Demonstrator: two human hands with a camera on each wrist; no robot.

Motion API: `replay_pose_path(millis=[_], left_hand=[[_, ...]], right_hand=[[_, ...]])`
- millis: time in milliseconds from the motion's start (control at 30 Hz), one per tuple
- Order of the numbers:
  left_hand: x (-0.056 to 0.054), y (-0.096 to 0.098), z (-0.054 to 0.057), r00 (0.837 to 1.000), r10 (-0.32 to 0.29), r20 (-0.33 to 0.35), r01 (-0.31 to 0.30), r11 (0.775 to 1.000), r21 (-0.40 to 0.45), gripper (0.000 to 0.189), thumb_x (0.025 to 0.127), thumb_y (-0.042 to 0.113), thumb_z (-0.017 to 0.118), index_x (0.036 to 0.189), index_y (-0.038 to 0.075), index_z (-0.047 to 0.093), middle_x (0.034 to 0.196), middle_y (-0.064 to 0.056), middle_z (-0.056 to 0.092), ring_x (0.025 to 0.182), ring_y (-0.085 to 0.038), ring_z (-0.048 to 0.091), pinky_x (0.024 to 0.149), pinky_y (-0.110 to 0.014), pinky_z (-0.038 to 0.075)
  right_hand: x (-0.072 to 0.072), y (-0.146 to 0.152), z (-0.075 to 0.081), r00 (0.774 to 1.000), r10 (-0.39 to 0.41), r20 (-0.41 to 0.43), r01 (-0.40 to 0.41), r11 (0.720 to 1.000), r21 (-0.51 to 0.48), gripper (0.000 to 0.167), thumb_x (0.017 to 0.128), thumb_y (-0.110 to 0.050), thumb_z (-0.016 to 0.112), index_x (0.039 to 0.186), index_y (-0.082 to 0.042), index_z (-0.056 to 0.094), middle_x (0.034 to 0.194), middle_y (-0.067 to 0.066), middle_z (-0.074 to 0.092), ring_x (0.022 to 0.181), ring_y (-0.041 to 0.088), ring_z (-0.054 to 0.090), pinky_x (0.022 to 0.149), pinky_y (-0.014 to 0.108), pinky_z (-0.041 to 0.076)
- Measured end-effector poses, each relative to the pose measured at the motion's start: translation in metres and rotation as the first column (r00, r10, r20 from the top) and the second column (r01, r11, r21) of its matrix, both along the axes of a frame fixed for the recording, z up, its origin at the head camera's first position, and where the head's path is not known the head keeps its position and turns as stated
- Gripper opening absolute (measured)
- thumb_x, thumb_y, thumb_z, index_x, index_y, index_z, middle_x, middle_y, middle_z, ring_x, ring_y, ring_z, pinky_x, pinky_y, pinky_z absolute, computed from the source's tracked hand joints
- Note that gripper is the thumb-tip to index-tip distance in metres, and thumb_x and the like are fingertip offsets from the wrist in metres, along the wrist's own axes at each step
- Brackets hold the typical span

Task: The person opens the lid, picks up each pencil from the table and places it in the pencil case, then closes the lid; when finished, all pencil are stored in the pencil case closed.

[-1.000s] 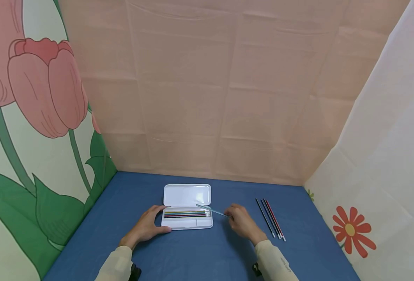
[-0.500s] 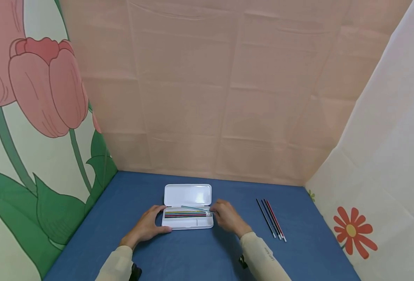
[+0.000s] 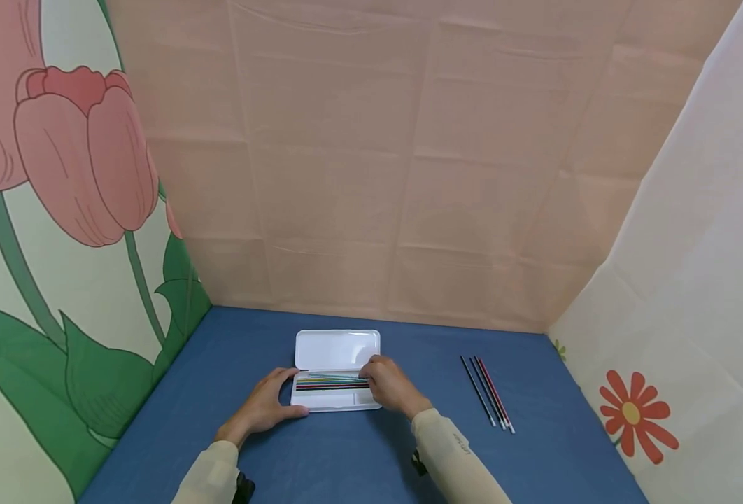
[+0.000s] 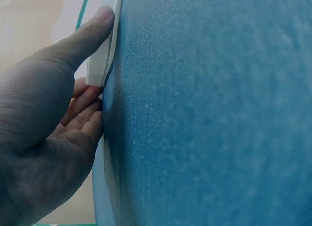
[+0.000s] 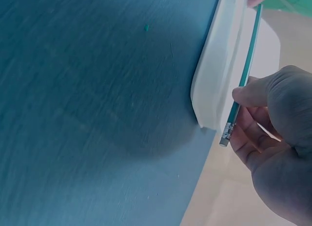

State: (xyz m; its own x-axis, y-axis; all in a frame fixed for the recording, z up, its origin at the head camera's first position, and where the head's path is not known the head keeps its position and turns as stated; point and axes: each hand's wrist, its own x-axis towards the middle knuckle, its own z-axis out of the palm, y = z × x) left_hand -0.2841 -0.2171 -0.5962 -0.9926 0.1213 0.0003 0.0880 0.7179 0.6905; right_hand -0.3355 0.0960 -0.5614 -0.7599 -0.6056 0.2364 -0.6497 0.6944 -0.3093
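A white pencil case (image 3: 321,404) lies open on the blue tabletop, its lid (image 3: 336,348) tipped back. Several coloured pencils (image 3: 329,387) lie lengthwise inside. My left hand (image 3: 263,406) grips the case's left end, thumb at the front corner and fingers at the back; the left wrist view has the thumb on the case wall (image 4: 100,65). With thumb and fingers, my right hand (image 3: 392,387) pinches a light blue-green pencil (image 5: 249,60) near its eraser end. That pencil slants over the case's back side, its eraser tip jutting past the case's right end.
Several more pencils (image 3: 486,395), dark and red, lie side by side on the tabletop (image 3: 321,465) to the right of my right hand. A tan cloth wall (image 3: 378,175) rises behind, with flowered cloth (image 3: 94,161) at the left and white cloth at the right.
My right hand has moved left with the blue-green pencil, from right of the case to over its right end. The left hand stays at the case's left end.
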Motion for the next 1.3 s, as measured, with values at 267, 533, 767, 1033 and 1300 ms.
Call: replay_pose_path(millis=[267, 533, 767, 1033, 1300], left_hand=[[0.0, 0.0, 0.002, 1.0, -0.012, -0.004, 0.012, 1.0, 0.012, 0.096, 0.086, 0.042, 0.101, 0.163, 0.008, 0.057, 0.161, -0.019, 0.059, 0.152, -0.045, 0.055, 0.129, -0.072, 0.042], [0.002, 0.0, 0.002, 1.0, -0.012, -0.006, 0.012, 1.0, -0.001, 0.095, 0.085, 0.042, 0.102, 0.162, 0.007, 0.058, 0.162, -0.019, 0.059, 0.152, -0.045, 0.056, 0.128, -0.072, 0.043], [0.003, -0.001, 0.001, 1.0, -0.018, -0.006, 0.018, 1.0, 0.003, 0.095, 0.086, 0.042, 0.101, 0.163, 0.007, 0.057, 0.163, -0.019, 0.059, 0.153, -0.046, 0.055, 0.128, -0.072, 0.043], [0.003, -0.002, 0.002, 1.0, -0.023, -0.014, 0.023, 1.0, 0.009, 0.095, 0.086, 0.042, 0.101, 0.162, 0.007, 0.057, 0.162, -0.019, 0.059, 0.153, -0.045, 0.055, 0.128, -0.071, 0.043], [0.004, -0.002, 0.003, 1.0, -0.025, -0.018, 0.025, 1.0, 0.005, 0.095, 0.086, 0.041, 0.101, 0.162, 0.006, 0.058, 0.161, -0.019, 0.06, 0.153, -0.045, 0.056, 0.127, -0.071, 0.044]], right_hand=[[-0.001, -0.013, 0.002, 0.999, 0.04, -0.005, -0.04, 0.998, 0.047, 0.027, 0.101, 0.01, 0.069, 0.114, -0.005, 0.087, 0.104, 0.006, 0.079, 0.096, 0.016, 0.073, 0.086, 0.028, 0.065], [-0.002, -0.02, 0.002, 0.998, 0.054, 0.029, -0.056, 0.995, 0.082, 0.032, 0.101, 0.012, 0.066, 0.116, -0.007, 0.088, 0.108, 0.005, 0.081, 0.1, 0.015, 0.074, 0.09, 0.028, 0.065], [-0.003, -0.021, -0.002, 0.997, 0.036, 0.073, -0.042, 0.995, 0.087, 0.03, 0.104, 0.008, 0.067, 0.118, -0.01, 0.088, 0.111, 0.002, 0.081, 0.102, 0.012, 0.073, 0.094, 0.028, 0.065], [-0.002, -0.021, -0.002, 0.995, 0.034, 0.095, -0.043, 0.995, 0.089, 0.031, 0.106, 0.006, 0.067, 0.117, -0.012, 0.088, 0.11, 0.0, 0.08, 0.101, 0.009, 0.071, 0.095, 0.028, 0.064], [-0.003, -0.022, -0.002, 0.995, 0.052, 0.081, -0.06, 0.993, 0.097, 0.033, 0.105, 0.008, 0.063, 0.114, -0.011, 0.089, 0.113, 0.002, 0.084, 0.104, 0.012, 0.076, 0.096, 0.03, 0.065]])
